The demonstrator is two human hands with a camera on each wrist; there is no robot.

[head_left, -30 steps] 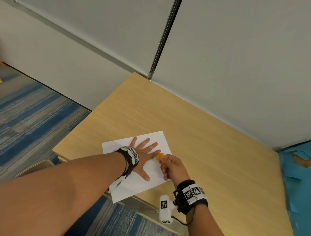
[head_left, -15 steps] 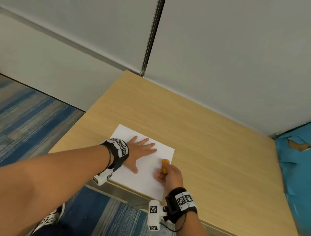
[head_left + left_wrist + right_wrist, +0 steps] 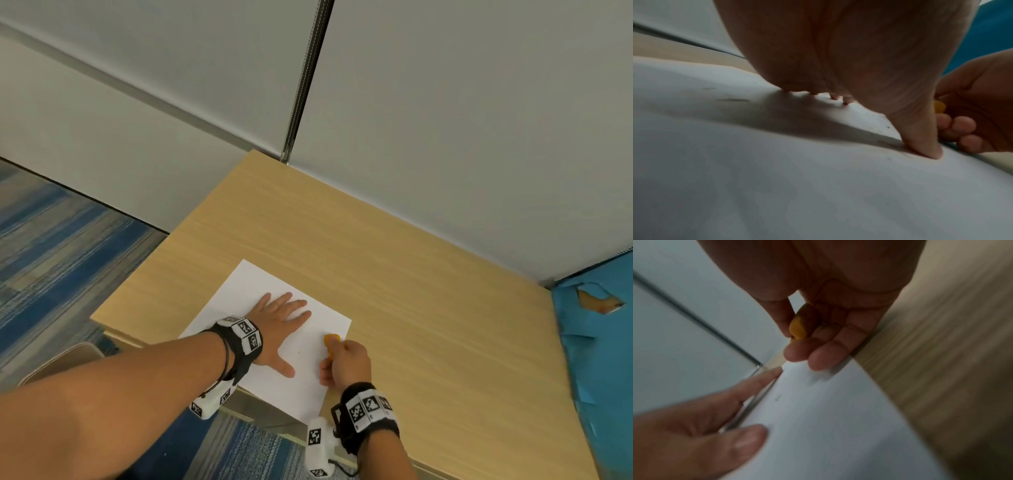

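Fingers (image 3: pixel 295 305) of my left hand (image 3: pixel 275 330) lie spread and flat, pinning the white paper sheet (image 3: pixel 251 286) to the wooden table (image 3: pixel 428 291). My right hand (image 3: pixel 349 361) pinches the orange eraser (image 3: pixel 331 342) between thumb and fingertips at the sheet's right edge, near the left index finger. To rub well, I'd judge short strokes away from the pinning hand best, with firm left pressure so the sheet neither creases nor slides.

The sheet (image 3: pixel 294 390) is seen to be smooth, matt paper. The table (image 3: pixel 411 291) is finished in pale, matt wood grain. The eraser (image 3: pixel 331 340) looks dull and rubbery; the carpet (image 3: pixel 51 246) is woven cloth.
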